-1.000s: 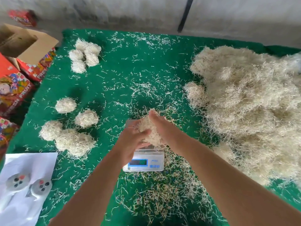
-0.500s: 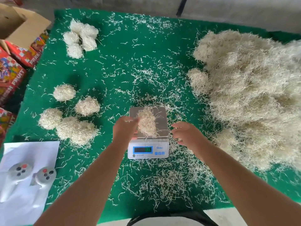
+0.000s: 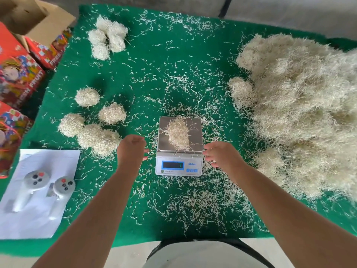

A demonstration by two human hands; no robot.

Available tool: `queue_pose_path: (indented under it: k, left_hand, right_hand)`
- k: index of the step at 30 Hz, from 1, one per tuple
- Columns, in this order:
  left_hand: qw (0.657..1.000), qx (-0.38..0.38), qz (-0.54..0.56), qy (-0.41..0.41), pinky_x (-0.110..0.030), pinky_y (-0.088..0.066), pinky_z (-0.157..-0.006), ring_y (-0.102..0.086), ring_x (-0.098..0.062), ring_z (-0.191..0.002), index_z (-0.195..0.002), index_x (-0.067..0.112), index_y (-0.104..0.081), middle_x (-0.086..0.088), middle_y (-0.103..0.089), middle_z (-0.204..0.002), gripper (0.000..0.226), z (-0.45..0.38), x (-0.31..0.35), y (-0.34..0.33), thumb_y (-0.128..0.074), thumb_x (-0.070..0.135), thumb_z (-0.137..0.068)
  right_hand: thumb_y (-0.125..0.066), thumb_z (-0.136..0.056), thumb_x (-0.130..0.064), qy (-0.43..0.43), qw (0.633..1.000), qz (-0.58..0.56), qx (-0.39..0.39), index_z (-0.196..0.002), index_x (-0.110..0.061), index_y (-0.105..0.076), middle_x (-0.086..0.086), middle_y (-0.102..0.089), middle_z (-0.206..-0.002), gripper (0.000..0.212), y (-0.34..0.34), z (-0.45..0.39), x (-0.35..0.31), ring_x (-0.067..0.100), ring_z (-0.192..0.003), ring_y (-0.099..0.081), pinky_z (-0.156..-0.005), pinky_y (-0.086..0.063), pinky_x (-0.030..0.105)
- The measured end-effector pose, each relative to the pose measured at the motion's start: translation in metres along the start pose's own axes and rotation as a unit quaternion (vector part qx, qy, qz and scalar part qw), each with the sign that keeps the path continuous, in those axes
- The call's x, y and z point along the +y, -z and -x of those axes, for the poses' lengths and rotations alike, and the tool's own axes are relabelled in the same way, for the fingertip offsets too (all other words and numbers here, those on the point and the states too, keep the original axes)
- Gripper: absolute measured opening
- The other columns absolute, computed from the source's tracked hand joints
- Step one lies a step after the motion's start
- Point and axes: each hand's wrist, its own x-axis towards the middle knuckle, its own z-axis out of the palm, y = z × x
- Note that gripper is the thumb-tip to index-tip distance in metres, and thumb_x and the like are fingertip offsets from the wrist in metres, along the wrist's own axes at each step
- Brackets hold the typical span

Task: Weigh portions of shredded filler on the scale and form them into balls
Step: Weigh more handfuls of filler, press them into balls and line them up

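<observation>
A small white scale (image 3: 178, 165) with a steel platform stands mid-table on the green cloth (image 3: 154, 64). A loose clump of pale shredded filler (image 3: 178, 133) lies on the platform, touched by neither hand. My left hand (image 3: 132, 148) hovers just left of the scale, fingers loosely curled and holding nothing. My right hand (image 3: 222, 154) hovers just right of it, fingers relaxed and empty. A big heap of filler (image 3: 301, 105) covers the right side. Several formed balls (image 3: 90, 128) sit at the left, and several more balls (image 3: 108, 37) at the back left.
Loose shreds litter the cloth around the scale. A white sheet (image 3: 34, 206) with two grey controllers (image 3: 48, 185) lies at the front left. Red printed cartons (image 3: 17, 74) and an open cardboard box (image 3: 44, 22) stand off the table's left edge.
Both hands set the clump on the scale and let go of it. They have drawn back to either side of the scale.
</observation>
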Motion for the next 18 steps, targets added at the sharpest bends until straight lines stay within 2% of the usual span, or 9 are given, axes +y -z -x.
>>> queue_pose_path:
  k: [3,7,9,11,13,16,18]
  left_hand:
    - [1.0,0.006,-0.001,-0.004,-0.042,-0.067,-0.069,-0.077,-0.008,-0.083,-0.102,0.025,-0.068,0.006,-0.075,-0.097,0.02,0.003,0.002,0.003,-0.059,0.007,-0.1]
    - [1.0,0.002,-0.008,-0.017,-0.03,-0.064,-0.06,-0.077,-0.009,-0.084,-0.106,0.018,-0.069,0.003,-0.074,-0.096,0.016,0.005,0.004,0.002,-0.06,0.007,-0.101]
    - [1.0,-0.001,-0.01,-0.018,-0.034,-0.065,-0.062,-0.077,-0.009,-0.083,-0.104,0.019,-0.069,0.003,-0.074,-0.095,0.015,0.005,0.008,-0.002,-0.06,0.008,-0.1]
    - [1.0,-0.005,-0.01,-0.02,-0.041,-0.067,-0.066,-0.077,-0.012,-0.083,-0.102,0.022,-0.068,0.004,-0.074,-0.093,0.016,0.007,0.012,-0.007,-0.06,0.008,-0.1]
    - [1.0,-0.009,-0.009,-0.023,-0.047,-0.066,-0.071,-0.078,-0.017,-0.084,-0.102,0.021,-0.069,0.004,-0.074,-0.092,0.016,0.01,0.017,-0.013,-0.06,0.009,-0.099]
    - [0.999,-0.013,-0.013,-0.031,-0.049,-0.066,-0.072,-0.076,-0.011,-0.08,-0.094,0.026,-0.067,0.005,-0.074,-0.09,0.02,0.013,0.024,-0.023,-0.059,0.008,-0.1]
    - [0.999,-0.015,-0.016,-0.032,-0.053,-0.065,-0.073,-0.077,-0.018,-0.083,-0.094,0.027,-0.067,0.003,-0.074,-0.088,0.021,0.013,0.029,-0.03,-0.059,0.009,-0.098]
  right_hand:
    - [-0.054,-0.107,-0.006,-0.004,0.999,-0.032,0.004,-0.135,-0.007,-0.062,0.012,-0.071,-0.127,0.03,0.0,0.002,-0.002,0.021,-0.109,-0.071,-0.083,-0.06,0.032]
    - [-0.054,-0.107,-0.007,-0.008,0.998,-0.055,0.003,-0.133,-0.009,-0.064,0.01,-0.072,-0.125,0.028,0.001,0.001,0.001,0.022,-0.108,-0.071,-0.078,-0.057,0.028]
    - [-0.054,-0.107,-0.006,-0.01,0.998,-0.064,0.003,-0.133,-0.009,-0.064,0.008,-0.072,-0.12,0.028,0.003,0.002,0.005,0.019,-0.105,-0.071,-0.075,-0.056,0.025]
    - [-0.055,-0.106,-0.006,-0.015,0.997,-0.072,0.006,-0.131,-0.01,-0.065,0.005,-0.073,-0.116,0.027,0.005,0.003,0.011,0.014,-0.099,-0.071,-0.079,-0.057,0.028]
    - [-0.056,-0.105,-0.006,-0.022,0.997,-0.079,0.01,-0.13,-0.011,-0.065,0.006,-0.073,-0.119,0.027,0.008,0.004,0.018,0.015,-0.101,-0.071,-0.086,-0.057,0.033]
    - [-0.057,-0.106,-0.008,-0.018,0.997,-0.073,0.01,-0.132,-0.012,-0.065,0.007,-0.073,-0.122,0.028,0.014,0.006,0.028,0.013,-0.1,-0.071,-0.08,-0.057,0.028]
    - [-0.057,-0.105,-0.008,-0.011,0.998,-0.064,0.015,-0.133,-0.012,-0.064,0.009,-0.073,-0.124,0.029,0.02,0.008,0.035,0.015,-0.102,-0.072,-0.08,-0.058,0.028]
